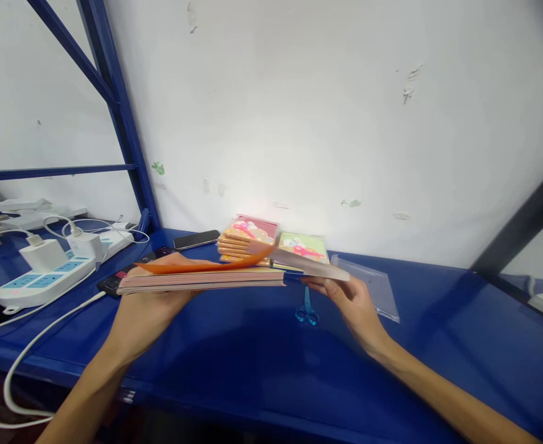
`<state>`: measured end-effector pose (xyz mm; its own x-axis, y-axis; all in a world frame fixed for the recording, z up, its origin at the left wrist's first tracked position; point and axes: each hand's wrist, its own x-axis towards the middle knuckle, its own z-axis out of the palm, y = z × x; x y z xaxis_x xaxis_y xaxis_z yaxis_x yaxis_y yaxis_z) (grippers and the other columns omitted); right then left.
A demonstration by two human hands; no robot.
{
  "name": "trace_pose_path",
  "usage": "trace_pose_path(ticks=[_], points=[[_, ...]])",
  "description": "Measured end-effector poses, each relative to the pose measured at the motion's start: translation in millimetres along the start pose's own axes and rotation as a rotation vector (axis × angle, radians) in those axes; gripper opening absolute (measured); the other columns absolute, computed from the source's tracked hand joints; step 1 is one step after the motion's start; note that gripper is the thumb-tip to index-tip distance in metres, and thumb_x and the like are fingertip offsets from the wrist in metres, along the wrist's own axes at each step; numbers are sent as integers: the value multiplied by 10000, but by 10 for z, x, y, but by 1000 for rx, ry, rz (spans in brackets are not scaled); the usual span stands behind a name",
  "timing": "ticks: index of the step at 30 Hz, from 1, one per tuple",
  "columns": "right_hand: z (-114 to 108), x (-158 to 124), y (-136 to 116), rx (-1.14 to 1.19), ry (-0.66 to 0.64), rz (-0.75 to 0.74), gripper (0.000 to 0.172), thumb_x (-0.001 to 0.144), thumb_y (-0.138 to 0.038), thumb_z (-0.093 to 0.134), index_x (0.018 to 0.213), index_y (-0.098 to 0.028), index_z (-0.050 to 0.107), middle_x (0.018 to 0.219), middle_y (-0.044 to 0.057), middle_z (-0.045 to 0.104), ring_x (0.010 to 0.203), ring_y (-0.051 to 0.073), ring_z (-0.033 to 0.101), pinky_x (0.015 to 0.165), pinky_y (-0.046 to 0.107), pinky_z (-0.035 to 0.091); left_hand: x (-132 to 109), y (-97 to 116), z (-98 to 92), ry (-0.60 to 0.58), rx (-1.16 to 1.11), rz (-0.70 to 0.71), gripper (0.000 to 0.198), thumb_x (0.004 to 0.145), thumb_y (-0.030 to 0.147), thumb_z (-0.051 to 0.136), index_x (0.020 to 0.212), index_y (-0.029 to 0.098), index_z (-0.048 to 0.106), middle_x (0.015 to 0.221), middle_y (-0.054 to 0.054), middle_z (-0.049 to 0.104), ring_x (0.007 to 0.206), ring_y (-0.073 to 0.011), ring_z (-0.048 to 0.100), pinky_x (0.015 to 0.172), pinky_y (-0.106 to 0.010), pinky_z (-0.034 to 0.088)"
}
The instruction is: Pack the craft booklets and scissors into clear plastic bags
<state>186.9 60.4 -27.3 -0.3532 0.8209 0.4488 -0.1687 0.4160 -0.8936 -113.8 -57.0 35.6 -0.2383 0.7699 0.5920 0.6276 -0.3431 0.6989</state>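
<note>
Left hand [153,314] was palm-up under a stack of pink-edged notebooks [200,279], grip open, carrying the stack above the blue metal surface [438,314]. Right hand [350,305] had its grip clamped on a pale cover [303,262], raised off the stack's right end. An orange sheet [202,264] curled up beneath it, probably an inner leaf; view poor there. Blue scissors [307,311] lay below, near a clear plastic bag [366,287]. 2 piles of packets [246,237] sat behind.
</note>
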Motion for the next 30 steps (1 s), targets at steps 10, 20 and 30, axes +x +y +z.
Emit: trace_pose_path(ticks=[10,20,30], points=[[-2,-48,13,21,-174,-29,380,941,-549,649,1052,-208,774,966,97,798,915,251,740,824,353,573,27,36,59,181,-77,-161,354,648,441,889,876,210,748,919,-38,788,933,-298,731,865,-396,602],[75,-77,-72,-79,-216,12,455,953,-586,603,816,-176,744,755,77,776,671,177,690,664,288,538,-37,-54,370,-98,-360,-246,513,696,335,892,1160,190,732,1210,-72,773,1176,-316,687,1040,-427,541],[143,-103,-72,-104,-224,173,289,912,-440,711,1037,-183,753,609,-6,685,546,135,632,555,252,513,-167,-59,643,-237,-471,-399,425,712,392,880,1055,159,788,1063,-88,817,1032,-326,748,899,-415,615]])
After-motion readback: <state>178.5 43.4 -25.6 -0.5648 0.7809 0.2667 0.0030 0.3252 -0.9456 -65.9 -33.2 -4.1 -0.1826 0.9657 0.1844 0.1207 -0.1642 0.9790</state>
